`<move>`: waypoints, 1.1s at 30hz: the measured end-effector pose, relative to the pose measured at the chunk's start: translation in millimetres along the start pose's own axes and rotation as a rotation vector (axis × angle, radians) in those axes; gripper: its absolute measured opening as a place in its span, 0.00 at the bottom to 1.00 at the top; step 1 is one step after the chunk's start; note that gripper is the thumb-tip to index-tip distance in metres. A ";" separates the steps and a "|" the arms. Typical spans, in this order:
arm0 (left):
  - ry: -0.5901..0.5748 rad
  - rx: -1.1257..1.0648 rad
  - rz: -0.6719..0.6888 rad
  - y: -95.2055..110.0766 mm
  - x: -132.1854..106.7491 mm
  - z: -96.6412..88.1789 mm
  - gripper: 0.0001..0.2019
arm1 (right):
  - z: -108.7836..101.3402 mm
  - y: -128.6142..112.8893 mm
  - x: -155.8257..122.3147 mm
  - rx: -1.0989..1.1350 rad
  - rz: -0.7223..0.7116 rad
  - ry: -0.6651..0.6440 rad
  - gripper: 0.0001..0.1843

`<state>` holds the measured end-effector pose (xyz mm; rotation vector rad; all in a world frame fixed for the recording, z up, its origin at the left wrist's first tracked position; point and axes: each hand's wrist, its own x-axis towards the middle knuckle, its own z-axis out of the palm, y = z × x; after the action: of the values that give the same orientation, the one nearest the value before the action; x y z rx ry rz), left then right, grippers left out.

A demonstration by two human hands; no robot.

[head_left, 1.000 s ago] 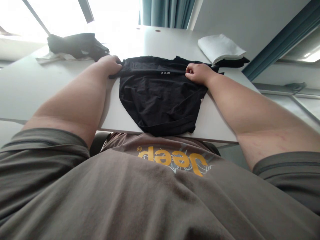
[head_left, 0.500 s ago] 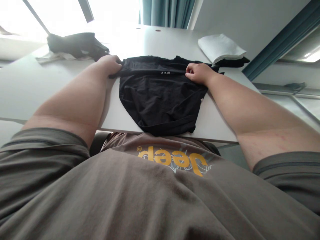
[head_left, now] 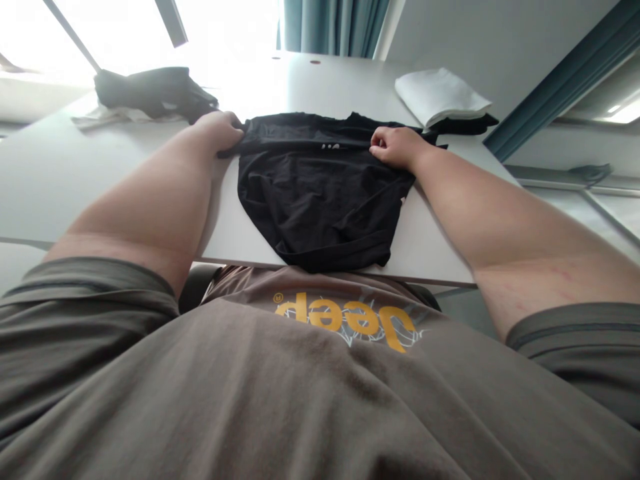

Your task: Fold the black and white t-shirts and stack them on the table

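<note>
A black garment point(head_left: 320, 193) lies partly folded on the white table point(head_left: 60, 173), its near end reaching the table's front edge. My left hand point(head_left: 220, 130) is closed on the garment's far left corner. My right hand point(head_left: 395, 143) pinches the folded far edge on the right side. Both forearms stretch forward over the table on either side of the cloth.
A heap of dark clothes point(head_left: 155, 90) sits at the back left. At the back right lies a folded white cloth point(head_left: 440, 93) on top of a dark one. Teal curtains point(head_left: 335, 27) hang behind the table. My brown shirt fills the foreground.
</note>
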<state>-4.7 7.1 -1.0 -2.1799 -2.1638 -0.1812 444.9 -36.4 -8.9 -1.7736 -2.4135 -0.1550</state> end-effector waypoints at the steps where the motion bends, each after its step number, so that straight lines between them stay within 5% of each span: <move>1: 0.001 0.001 0.000 -0.3 0.4 0.5 0.29 | -0.2 -0.2 0.0 0.001 0.000 -0.002 0.18; 33: -0.011 -0.029 -0.003 -0.1 1.4 0.4 0.30 | 0.6 -0.8 -0.1 -0.019 -0.020 0.011 0.17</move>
<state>-4.8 8.6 -1.3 -2.1979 -2.1840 -0.2029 444.1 -36.6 -9.5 -1.7515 -2.4307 -0.1898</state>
